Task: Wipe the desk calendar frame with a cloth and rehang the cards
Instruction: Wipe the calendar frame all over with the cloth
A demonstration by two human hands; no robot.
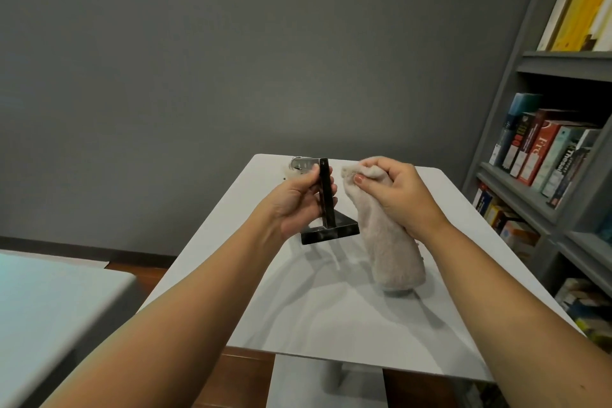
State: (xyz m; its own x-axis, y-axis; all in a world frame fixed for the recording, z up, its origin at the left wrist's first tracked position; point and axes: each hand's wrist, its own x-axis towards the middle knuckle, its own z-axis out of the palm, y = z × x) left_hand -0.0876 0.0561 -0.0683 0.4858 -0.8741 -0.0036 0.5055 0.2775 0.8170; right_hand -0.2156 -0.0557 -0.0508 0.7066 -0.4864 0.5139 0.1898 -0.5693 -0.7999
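The left hand [298, 199] was seen at the centre of the frame with its fingers and thumb curled round the upright post of the calendar frame [326, 199], a black stand made of a narrow post on a flat rectangular base. The calendar frame was held slightly tilted, and a shadow was cast on the tabletop [331, 308] just below its base; whether the base touched the surface could not be told.

The right hand [394, 195], just right of centre, was clenched on the bunched top of a beige cloth [394, 255], with the thumb pressed against the fabric. The gathered end of the cloth was held just beside the top of the post, with a narrow gap between them. The rest of the cloth hung down and its lower end rested on the tabletop.

Behind the left hand, at the far left corner of the tabletop, the cards [299, 166] were lying with a metal ring at their top, partly hidden and blurred.

A grey wall [231, 60] filled the upper part of the frame. A grey bookshelf [563, 69] holding rows of books [543, 149] was seen along the right edge. A second table [49, 301] was seen at the lower left, and a wooden floor [145, 272] was seen between the two.
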